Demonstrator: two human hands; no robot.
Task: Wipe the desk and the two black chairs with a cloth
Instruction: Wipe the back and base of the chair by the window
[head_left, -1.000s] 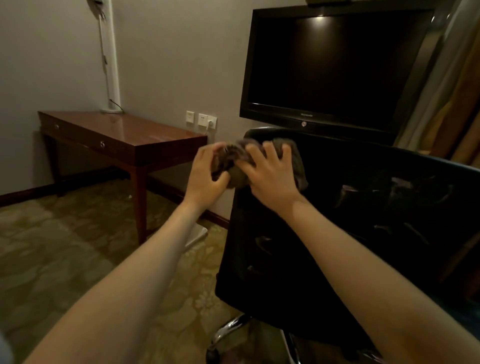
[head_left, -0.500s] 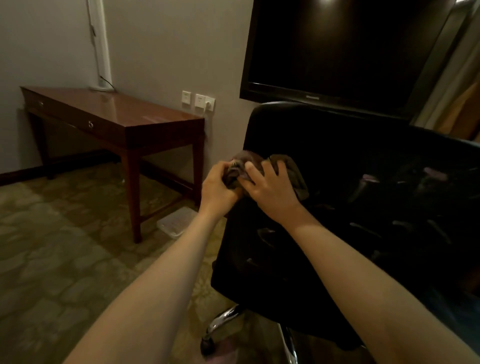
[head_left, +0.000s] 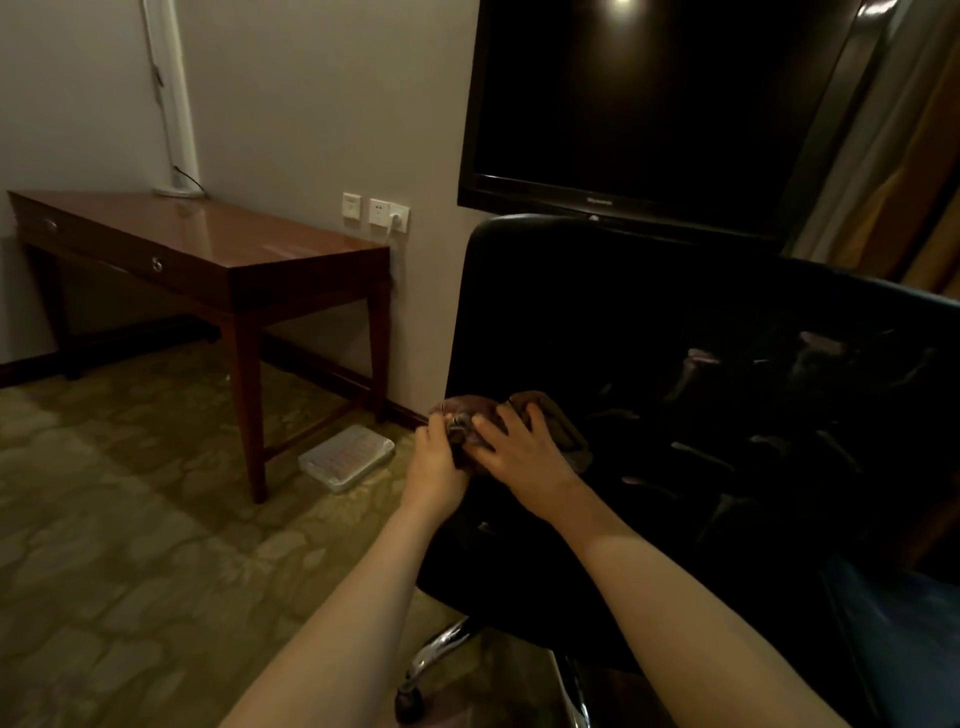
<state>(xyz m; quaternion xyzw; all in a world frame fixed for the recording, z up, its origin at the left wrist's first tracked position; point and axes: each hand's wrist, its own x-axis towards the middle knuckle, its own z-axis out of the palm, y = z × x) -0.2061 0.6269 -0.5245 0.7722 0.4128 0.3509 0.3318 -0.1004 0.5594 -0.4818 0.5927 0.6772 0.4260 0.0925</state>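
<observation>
The cloth (head_left: 566, 436) has slid from the chair (head_left: 623, 312) top down to frame center. The left hand (head_left: 436, 462) pinches it and the right hand (head_left: 524, 457) presses flat, so this chair's wipe seems well underway.

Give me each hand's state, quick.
Left hand: grips one end of the cloth.
Right hand: open, fingers pressing the cloth against the black chair.
</observation>
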